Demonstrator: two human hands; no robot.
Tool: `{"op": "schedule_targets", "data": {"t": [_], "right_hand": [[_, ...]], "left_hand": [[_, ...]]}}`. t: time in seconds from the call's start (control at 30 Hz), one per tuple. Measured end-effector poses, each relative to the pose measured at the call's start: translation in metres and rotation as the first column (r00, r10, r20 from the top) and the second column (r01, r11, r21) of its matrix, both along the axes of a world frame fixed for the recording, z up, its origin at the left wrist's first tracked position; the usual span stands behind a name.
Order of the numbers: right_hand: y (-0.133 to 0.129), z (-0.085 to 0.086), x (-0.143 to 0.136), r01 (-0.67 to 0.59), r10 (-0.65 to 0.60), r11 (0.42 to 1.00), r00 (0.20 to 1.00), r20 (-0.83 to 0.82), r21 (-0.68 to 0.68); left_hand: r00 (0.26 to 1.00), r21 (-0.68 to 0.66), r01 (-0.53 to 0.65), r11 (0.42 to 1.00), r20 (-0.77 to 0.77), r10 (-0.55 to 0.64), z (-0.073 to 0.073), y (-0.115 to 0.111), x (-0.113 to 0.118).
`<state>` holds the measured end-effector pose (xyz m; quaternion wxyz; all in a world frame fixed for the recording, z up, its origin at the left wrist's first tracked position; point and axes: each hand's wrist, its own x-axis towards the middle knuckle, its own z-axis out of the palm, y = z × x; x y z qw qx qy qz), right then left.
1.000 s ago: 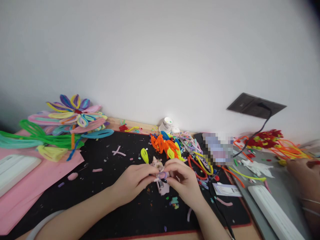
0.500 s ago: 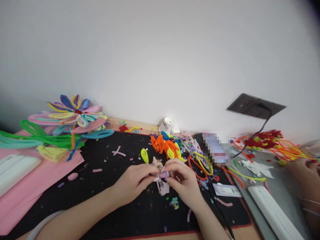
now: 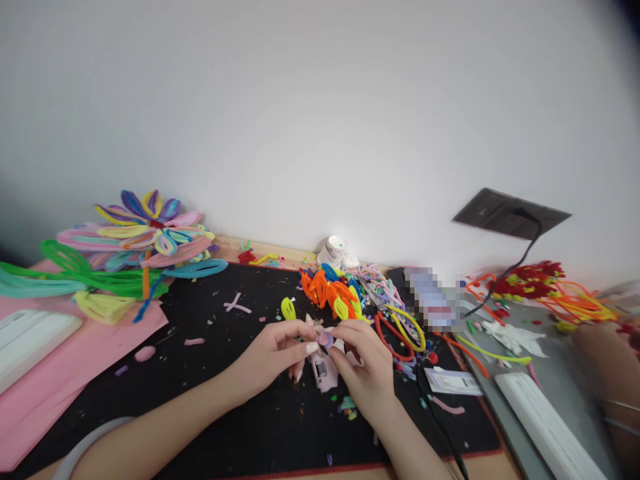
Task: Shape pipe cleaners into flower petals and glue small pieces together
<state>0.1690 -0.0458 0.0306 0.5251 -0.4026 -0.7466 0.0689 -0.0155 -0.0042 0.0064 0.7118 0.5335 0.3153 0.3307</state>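
Observation:
Over the black mat (image 3: pixel 210 387), my left hand (image 3: pixel 273 355) and my right hand (image 3: pixel 364 365) meet at their fingertips. Between them is a small purple piece (image 3: pixel 325 337), too small to make out its kind. Both hands are closed in a pinch on it, thumbs against forefingers. Just below my fingers lies a pale pink object (image 3: pixel 327 379) with a small dark window, partly covered by my hands. Behind it sit bundled orange pipe cleaners (image 3: pixel 327 291) and a yellow pipe-cleaner loop (image 3: pixel 289 309).
Pipe-cleaner flowers (image 3: pixel 155 227) and green loops (image 3: pixel 100 273) lie at the left on pink paper (image 3: pixel 55 400). At the right are a blurred-out phone (image 3: pixel 433 297), a black cable (image 3: pixel 440 427) and a white strip-shaped case (image 3: pixel 545 420). Another person's hand (image 3: pixel 605 353) is at the far right.
My left thumb and fingers have shifted, and the purple piece now sits slightly higher and turned. The other person's hand at the right has moved a little and is blurred.

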Motion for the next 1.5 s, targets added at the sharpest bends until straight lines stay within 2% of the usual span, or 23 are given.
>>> {"op": "schedule_targets", "data": {"t": [0.27, 0.57, 0.73, 1.0, 1.1, 1.2, 1.33, 1.5], "right_hand": [[-0.001, -0.001, -0.004, 0.034, -0.033, 0.999, 0.999, 0.013, -0.04], [-0.001, -0.012, -0.004, 0.07, -0.067, 0.995, 0.997, 0.041, -0.077], [-0.002, -0.013, -0.005, 0.08, -0.072, 0.988, 0.995, 0.062, -0.132], [-0.002, -0.012, -0.003, 0.041, -0.034, 0.974, 0.999, 0.035, -0.222], [-0.002, -0.014, -0.002, 0.029, -0.029, 0.974, 1.0, 0.001, -0.226], [-0.003, -0.016, -0.002, 0.032, -0.046, 0.965, 0.998, -0.05, -0.259], [-0.003, -0.017, -0.001, 0.011, -0.057, 0.935, 0.991, -0.119, -0.354], [-0.002, -0.014, 0.001, -0.016, -0.055, 0.929, 0.982, -0.182, -0.37]], "left_hand": [[0.999, -0.027, -0.019, 0.999, 0.029, 0.02, 0.008, 0.001, -0.001], [0.999, 0.001, -0.017, 1.0, 0.034, 0.017, -0.001, 0.002, -0.001], [0.999, 0.032, -0.035, 0.999, 0.012, 0.034, -0.004, 0.003, -0.002], [0.992, 0.023, -0.127, 0.992, -0.023, 0.128, 0.003, 0.004, -0.002], [0.988, 0.047, -0.153, 0.987, -0.025, 0.154, 0.001, 0.006, -0.002], [0.985, 0.109, -0.167, 0.98, -0.023, 0.17, -0.003, 0.008, -0.003], [0.972, 0.259, -0.18, 0.949, -0.1, 0.211, -0.002, 0.006, -0.005], [0.948, 0.513, -0.17, 0.841, -0.149, 0.282, 0.005, 0.002, -0.007]]}}
